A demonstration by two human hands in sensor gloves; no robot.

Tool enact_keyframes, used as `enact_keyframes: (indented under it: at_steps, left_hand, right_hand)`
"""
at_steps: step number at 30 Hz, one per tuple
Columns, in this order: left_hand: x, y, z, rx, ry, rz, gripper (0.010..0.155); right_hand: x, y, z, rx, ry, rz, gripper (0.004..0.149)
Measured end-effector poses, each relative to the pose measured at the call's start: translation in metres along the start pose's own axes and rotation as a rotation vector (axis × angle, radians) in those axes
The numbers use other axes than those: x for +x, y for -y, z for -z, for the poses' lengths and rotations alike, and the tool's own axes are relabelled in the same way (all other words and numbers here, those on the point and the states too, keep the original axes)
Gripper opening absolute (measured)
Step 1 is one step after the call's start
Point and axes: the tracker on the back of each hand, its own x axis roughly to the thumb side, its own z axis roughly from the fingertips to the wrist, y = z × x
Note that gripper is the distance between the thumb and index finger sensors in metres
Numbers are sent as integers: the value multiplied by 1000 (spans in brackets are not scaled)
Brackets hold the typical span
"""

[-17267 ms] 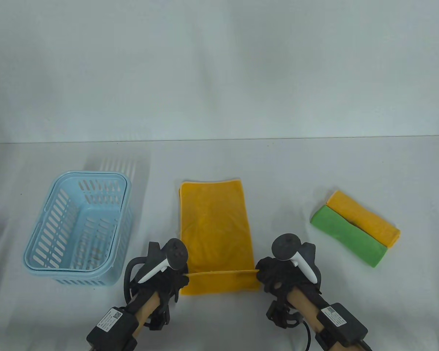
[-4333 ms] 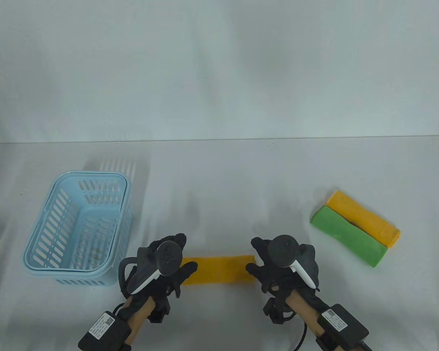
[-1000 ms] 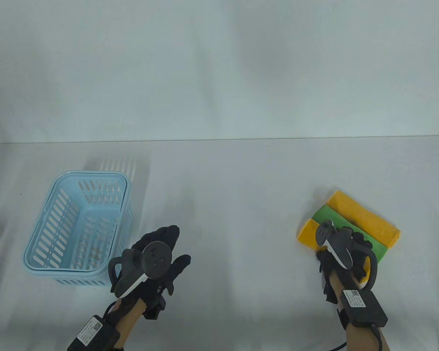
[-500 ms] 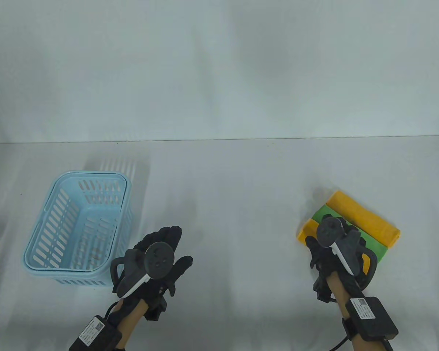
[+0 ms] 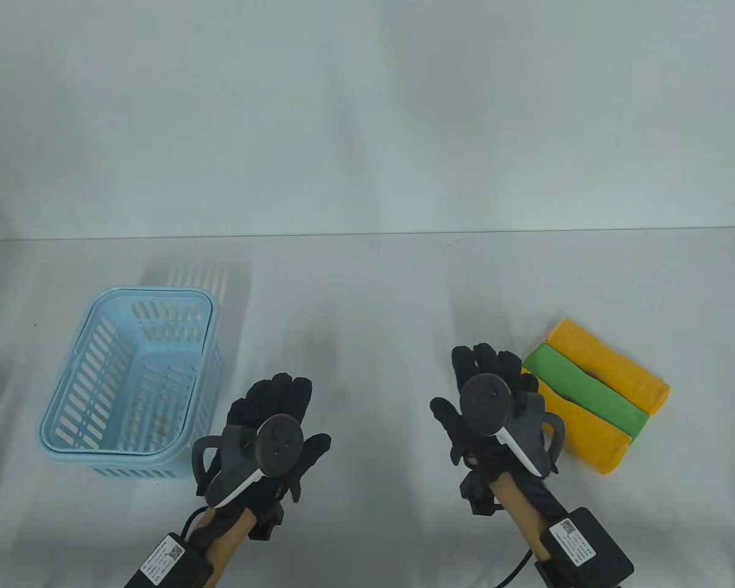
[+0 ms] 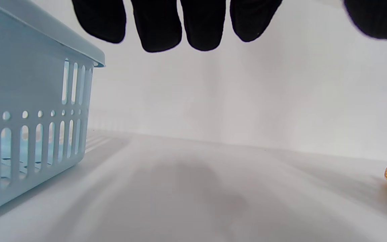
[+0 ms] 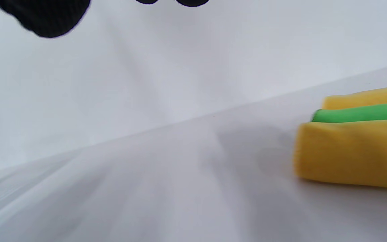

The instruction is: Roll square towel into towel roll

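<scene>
Lying beside the green roll (image 5: pixel 588 395) (touching): yellow towel roll (image 5: pixel 591 432)

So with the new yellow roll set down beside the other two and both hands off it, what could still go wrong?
1. Nothing holds the near yellow roll, so it may loosen or unroll.
2. The right hand is open close beside that roll; drawing back, it could nudge the row with the green roll and far yellow roll.
3. The blue basket is empty; if the rolls belong there, carrying them may undo them.
</scene>
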Motion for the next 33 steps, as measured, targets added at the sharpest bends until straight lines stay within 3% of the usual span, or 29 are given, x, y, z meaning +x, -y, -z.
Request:
enact_keyframes:
  at_steps: [8,20,27,33]
  left_hand:
    - [8,3,-3,28,14,83,91]
    - [23,34,9,-82,25,224,91]
    - [24,46,11,-134,41,272,91]
    - [25,41,10,-105,44,272,91]
  right_hand:
    - [29,-35,-9,51,122,-54,84]
    - [18,-87,-2,177,113,-182,86]
    - [8,-90,3,208,54,-177,86]
    - [7,-84,3,184,43,-164,86]
